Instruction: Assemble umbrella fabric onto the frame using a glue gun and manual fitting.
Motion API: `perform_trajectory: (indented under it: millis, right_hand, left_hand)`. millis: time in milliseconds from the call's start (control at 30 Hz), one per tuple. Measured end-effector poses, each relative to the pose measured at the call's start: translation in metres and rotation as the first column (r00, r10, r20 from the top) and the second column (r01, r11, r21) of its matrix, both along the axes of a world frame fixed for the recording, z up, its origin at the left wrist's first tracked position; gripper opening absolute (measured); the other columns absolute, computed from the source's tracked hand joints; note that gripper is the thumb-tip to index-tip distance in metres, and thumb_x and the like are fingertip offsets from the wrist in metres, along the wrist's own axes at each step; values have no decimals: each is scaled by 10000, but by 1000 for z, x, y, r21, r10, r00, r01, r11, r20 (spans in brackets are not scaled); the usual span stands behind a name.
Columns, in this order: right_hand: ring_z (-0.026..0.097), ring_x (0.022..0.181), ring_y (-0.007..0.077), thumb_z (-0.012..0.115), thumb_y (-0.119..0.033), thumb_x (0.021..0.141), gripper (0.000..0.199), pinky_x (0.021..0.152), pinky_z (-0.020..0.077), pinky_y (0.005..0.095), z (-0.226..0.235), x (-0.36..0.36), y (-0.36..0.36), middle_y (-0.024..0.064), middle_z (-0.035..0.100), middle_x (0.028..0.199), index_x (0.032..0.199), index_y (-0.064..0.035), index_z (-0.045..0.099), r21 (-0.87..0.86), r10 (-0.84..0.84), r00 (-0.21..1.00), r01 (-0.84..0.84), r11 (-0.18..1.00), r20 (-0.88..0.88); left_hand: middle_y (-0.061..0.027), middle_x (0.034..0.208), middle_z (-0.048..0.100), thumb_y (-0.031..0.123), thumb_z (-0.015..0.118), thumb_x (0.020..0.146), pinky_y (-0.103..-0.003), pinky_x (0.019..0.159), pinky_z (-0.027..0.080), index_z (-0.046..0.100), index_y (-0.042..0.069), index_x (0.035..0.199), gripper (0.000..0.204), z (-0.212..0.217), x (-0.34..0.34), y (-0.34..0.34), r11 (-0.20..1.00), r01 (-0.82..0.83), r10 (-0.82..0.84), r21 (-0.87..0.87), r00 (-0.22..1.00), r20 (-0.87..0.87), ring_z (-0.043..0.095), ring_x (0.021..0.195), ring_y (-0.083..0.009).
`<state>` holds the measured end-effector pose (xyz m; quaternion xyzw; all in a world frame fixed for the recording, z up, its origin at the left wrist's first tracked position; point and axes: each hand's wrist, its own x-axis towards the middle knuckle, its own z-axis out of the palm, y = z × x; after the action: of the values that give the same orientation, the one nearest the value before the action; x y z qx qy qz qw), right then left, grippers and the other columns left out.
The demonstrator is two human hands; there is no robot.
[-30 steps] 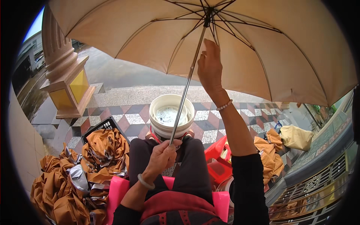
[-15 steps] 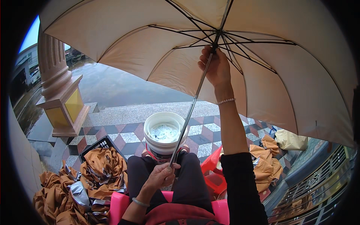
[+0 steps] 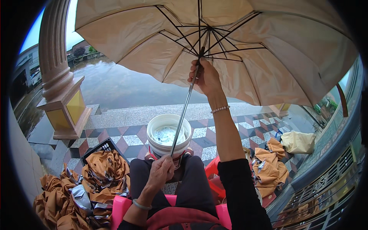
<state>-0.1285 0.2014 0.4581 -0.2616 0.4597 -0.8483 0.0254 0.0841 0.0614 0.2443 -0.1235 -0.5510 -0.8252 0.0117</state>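
A beige umbrella (image 3: pixel 283 65) spreads overhead, its canopy slack and its black ribs partly folded. My right hand (image 3: pixel 206 78) is closed round the dark runner (image 3: pixel 201 53), below the point where the ribs meet the shaft. Lower down, my left hand (image 3: pixel 161 169) grips the bottom end of the silver metal shaft (image 3: pixel 184 105). The shaft slants up and to the right, passing in front of a white bucket (image 3: pixel 150 129) between my legs. Small, pale, clear-looking pieces lie in the bucket; I cannot make out what they are.
To the left, crumpled brown umbrella cloths (image 3: pixel 105 168) with silvery undersides fill a black crate (image 3: pixel 121 148) and spill beside it. More brown cloth (image 3: pixel 268 172) lies right, near a beige bag (image 3: pixel 298 142) and a red plastic thing (image 3: pixel 214 180). A column (image 3: pixel 57 88) stands left.
My right hand has slid the runner down the shaft, away from the canopy's top. The ribs have folded partway and the canopy has slackened and shifted right. My left hand has risen slightly.
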Motion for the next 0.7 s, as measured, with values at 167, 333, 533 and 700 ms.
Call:
perform_trajectory:
  millis: [167, 333, 533, 700]
  right_hand:
    - [577, 578, 201, 506, -272, 894, 243, 563, 518, 369, -25, -8, -9, 66, 559, 666, 833, -41, 548, 210, -141, 989, 131, 969, 33]
    - [608, 611, 225, 497, -263, 908, 240, 577, 541, 388, -84, -3, -41, 87, 585, 688, 841, -38, 546, 121, 22, 970, -52, 991, 242]
    - [579, 570, 201, 493, -252, 920, 231, 513, 512, 361, -123, 8, -50, 79, 567, 686, 833, -44, 541, 122, -100, 939, 62, 991, 330]
    - [426, 453, 133, 537, -252, 884, 214, 397, 341, 279, -164, 14, -51, 20, 452, 603, 794, -58, 520, 205, 12, 954, -77, 976, 299]
  left_hand:
    - [41, 537, 369, 207, 398, 972, -189, 373, 238, 565, -24, 1069, 300, 17, -11, -12, 950, -196, 182, -243, 980, -78, 322, 433, -29]
    - [47, 529, 351, 186, 403, 968, -198, 400, 270, 584, -46, 1039, 303, 36, -25, -20, 913, 75, -205, 401, 934, 293, 321, 446, -27]
    - [32, 555, 478, 244, 445, 957, -234, 443, 384, 613, -11, 950, 306, 0, -36, -14, 863, -366, 349, -349, 930, -114, 470, 493, -70]
    - [-49, 822, 603, 297, 463, 949, -243, 634, 472, 526, -43, 1116, 384, -40, -48, -36, 952, -53, 44, -302, 998, -38, 575, 728, -105]
